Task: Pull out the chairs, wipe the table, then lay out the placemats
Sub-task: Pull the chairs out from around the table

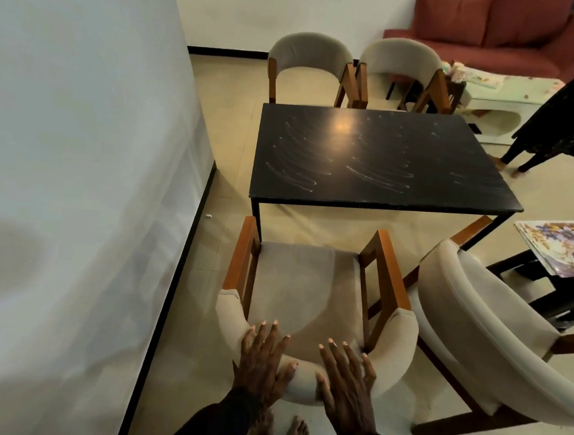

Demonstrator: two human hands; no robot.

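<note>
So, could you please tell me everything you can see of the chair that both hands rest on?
The chair is an armchair with a curved cream upholstered backrest, a beige padded seat and orange-brown wooden arms. It stands upright on the floor, facing the black table, its seat out from under it. The left hand and right hand lie on the backrest's top, fingers spread and fairly straight. A matching chair stands close on its right.

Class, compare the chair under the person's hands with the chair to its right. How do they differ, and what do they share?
The near chair faces the table squarely; the right chair stands angled. The left hand and right hand rest on the near chair's backrest; nothing touches the right chair. Both share cream padding and orange-brown wooden frames.
</note>
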